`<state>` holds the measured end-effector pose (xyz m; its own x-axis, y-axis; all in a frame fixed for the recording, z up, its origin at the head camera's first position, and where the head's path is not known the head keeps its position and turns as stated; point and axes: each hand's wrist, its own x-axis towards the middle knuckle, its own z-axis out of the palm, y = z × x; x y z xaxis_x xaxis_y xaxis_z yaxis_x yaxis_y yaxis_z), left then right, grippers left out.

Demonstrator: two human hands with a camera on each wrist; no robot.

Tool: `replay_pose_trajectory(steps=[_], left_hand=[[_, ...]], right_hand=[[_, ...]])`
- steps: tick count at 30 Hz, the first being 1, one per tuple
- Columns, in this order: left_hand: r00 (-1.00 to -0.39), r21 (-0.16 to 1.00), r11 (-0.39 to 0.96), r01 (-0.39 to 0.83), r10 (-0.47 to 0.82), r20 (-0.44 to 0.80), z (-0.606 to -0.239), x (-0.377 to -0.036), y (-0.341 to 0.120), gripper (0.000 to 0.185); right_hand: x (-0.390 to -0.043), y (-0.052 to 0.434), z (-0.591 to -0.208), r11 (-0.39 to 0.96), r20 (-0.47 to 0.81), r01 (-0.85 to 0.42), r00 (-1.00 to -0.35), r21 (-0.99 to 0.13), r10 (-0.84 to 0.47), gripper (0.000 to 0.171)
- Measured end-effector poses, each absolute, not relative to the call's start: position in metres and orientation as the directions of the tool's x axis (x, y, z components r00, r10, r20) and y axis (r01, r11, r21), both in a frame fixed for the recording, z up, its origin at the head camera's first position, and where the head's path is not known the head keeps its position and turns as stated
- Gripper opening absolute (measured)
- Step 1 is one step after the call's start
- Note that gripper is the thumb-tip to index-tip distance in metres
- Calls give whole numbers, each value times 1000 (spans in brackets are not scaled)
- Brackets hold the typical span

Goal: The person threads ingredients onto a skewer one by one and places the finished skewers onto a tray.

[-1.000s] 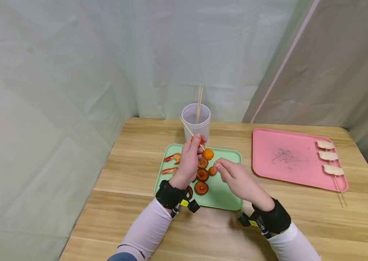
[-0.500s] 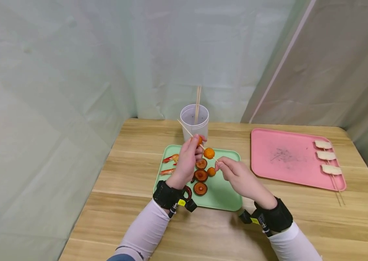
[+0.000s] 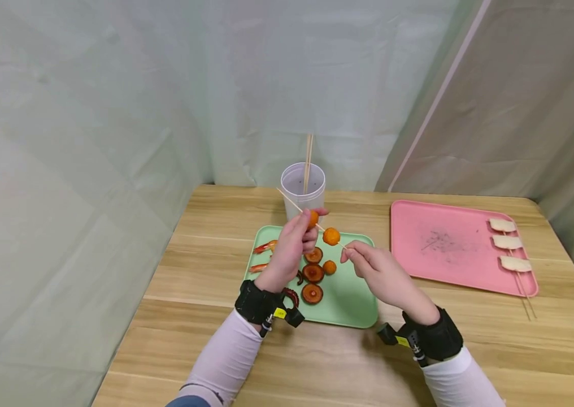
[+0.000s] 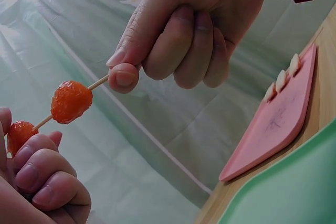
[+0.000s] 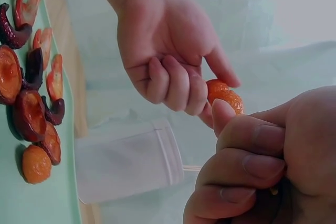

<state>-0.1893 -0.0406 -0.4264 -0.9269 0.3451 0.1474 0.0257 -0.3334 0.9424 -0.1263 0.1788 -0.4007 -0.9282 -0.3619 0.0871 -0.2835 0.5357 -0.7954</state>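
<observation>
My left hand (image 3: 309,228) holds up an orange ball (image 3: 312,218) threaded on a thin wooden skewer (image 3: 321,228), thumb and fingers curled round it. A second orange ball (image 3: 331,236) sits further down the same skewer, between my hands. My right hand (image 3: 347,254) pinches the skewer's lower end between thumb and forefinger. The left wrist view shows that pinch (image 4: 123,72) and the free ball (image 4: 71,101). In the right wrist view the left hand (image 5: 168,56) grips its ball (image 5: 224,95). Both hands hover over the green tray (image 3: 355,302).
The green tray holds brown mushroom caps (image 3: 313,294), shrimp (image 3: 265,247) and a loose orange ball (image 3: 329,267). A clear cup (image 3: 303,192) with spare skewers stands behind it. To the right a pink tray (image 3: 449,249) carries a skewer of white pieces (image 3: 508,243).
Both hands and the skewer have drifted slightly right and up. The gap between the two orange balls on the skewer has widened a little.
</observation>
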Motion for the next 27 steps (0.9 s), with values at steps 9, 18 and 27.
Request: replay_pose_trajectory(steps=[9, 18, 27], left_hand=[[-895, 942, -334, 33, 409, 176, -428, -189, -40, 41], [-906, 962, 210, 173, 416, 72, -437, -194, -41, 34], [-854, 713, 575, 401, 517, 63, -451, -199, -34, 21]], right_hand=[[-127, 194, -393, 531, 134, -290, -941, -796, -312, 26], [-127, 209, -383, 553, 146, -278, -951, -786, -272, 26], [-129, 215, -383, 551, 165, -291, -949, -782, -268, 27]])
